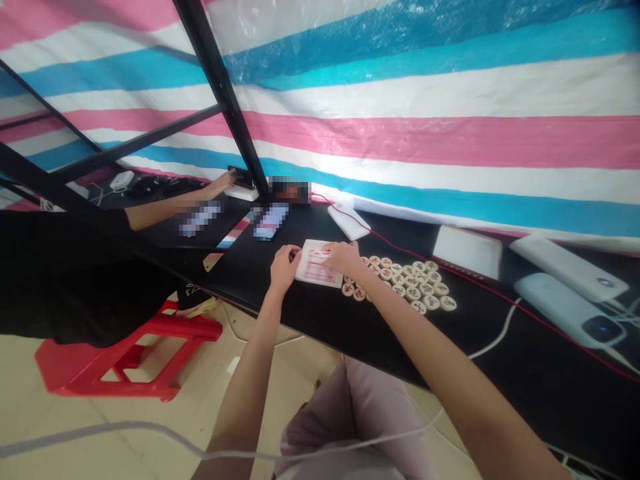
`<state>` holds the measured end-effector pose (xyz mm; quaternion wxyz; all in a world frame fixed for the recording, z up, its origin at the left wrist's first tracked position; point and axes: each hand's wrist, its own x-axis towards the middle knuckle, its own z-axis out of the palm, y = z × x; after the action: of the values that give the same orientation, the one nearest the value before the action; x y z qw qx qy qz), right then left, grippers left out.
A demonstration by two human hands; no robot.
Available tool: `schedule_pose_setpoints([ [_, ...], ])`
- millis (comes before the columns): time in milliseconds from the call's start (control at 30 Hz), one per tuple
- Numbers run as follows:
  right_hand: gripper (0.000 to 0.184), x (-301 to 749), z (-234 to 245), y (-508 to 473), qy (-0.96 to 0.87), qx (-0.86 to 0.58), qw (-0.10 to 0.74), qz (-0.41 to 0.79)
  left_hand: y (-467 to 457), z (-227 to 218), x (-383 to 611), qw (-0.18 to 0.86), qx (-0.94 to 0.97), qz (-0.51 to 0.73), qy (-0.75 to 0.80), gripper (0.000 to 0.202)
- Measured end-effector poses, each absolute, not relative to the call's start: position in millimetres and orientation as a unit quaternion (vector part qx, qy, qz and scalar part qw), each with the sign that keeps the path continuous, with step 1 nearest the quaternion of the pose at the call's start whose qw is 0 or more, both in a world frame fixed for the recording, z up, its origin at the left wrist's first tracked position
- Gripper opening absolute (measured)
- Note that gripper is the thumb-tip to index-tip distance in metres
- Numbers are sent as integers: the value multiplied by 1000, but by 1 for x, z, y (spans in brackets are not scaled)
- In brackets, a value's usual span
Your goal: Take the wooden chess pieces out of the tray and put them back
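Note:
A folded white Chinese chess board sheet [318, 272] with red grid lines lies between my two hands on the black table. My left hand [285, 268] is closed with its fingers curled at the sheet's left edge. From the right, my right hand [341, 259] reaches over the sheet, its fingers bent onto the upper right part; its fingertips are hard to make out. Just right of the sheet are many round Chinese chess pieces [412, 292] with red and dark characters, laid side by side. My right forearm covers part of them.
A red cable [383, 239] runs along the table behind the pieces. White boxes [349, 221] and pale devices [567, 310] stand at the back and right. A phone [271, 221] lies left. Another person's arm [170, 208] reaches over the neighbouring table, by a red stool [125, 353].

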<state>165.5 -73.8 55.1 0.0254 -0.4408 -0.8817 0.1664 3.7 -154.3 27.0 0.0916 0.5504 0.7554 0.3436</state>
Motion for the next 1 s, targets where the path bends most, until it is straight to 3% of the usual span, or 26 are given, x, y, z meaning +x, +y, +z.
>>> schedule_pose_setpoints([
  [300,39,165,55,-74,-882,-442,19,164,-156,27,4,92,555,343,752,16],
  [1000,36,165,59,-75,-885,-441,21,148,-156,27,4,98,550,350,752,16],
])
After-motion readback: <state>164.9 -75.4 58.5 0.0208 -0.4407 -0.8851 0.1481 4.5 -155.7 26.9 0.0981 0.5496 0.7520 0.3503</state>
